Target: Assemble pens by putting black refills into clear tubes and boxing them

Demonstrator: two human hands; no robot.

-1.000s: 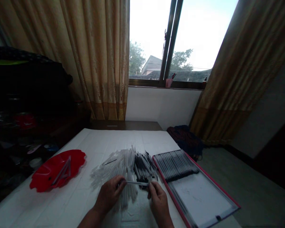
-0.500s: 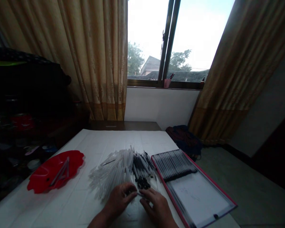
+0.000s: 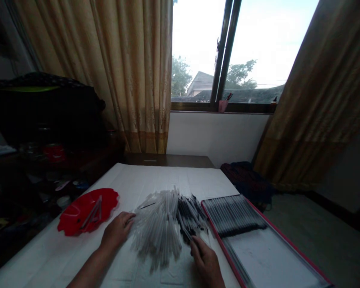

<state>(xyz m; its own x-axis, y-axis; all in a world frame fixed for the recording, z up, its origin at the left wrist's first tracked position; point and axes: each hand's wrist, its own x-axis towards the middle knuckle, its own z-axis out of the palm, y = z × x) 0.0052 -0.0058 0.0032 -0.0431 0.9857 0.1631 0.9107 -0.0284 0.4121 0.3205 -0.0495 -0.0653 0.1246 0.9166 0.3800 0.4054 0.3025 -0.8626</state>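
A heap of slim translucent plastic tubes (image 3: 159, 228), possibly pen barrels, lies fanned out on the white-covered table (image 3: 195, 176). Beside it on the right is a bunch of black-ended pens (image 3: 187, 212). My left hand (image 3: 117, 230) is at the heap's left edge, thumb and fingers apart, with nothing visible in it. Low at the near end of the black bunch, my right hand (image 3: 206, 256) has its fingers closed on what looks like a dark slim pen (image 3: 186, 235), partly hidden by the fingers. To the right, a pink-edged flat box (image 3: 221, 240) holds a row of similar black-ended pens (image 3: 237, 214).
A red scalloped plate (image 3: 72, 212) with a few clear pieces sits on the table's left. Dark cluttered shelving (image 3: 57, 156) stands beyond it. Dark cloth (image 3: 249, 180) lies past the far right edge, and a window with curtains (image 3: 138, 80) is behind.
My hands have parted from the middle front of the heap: the left has gone left to its edge, the right remains by the black ends. The view has swung slightly left.
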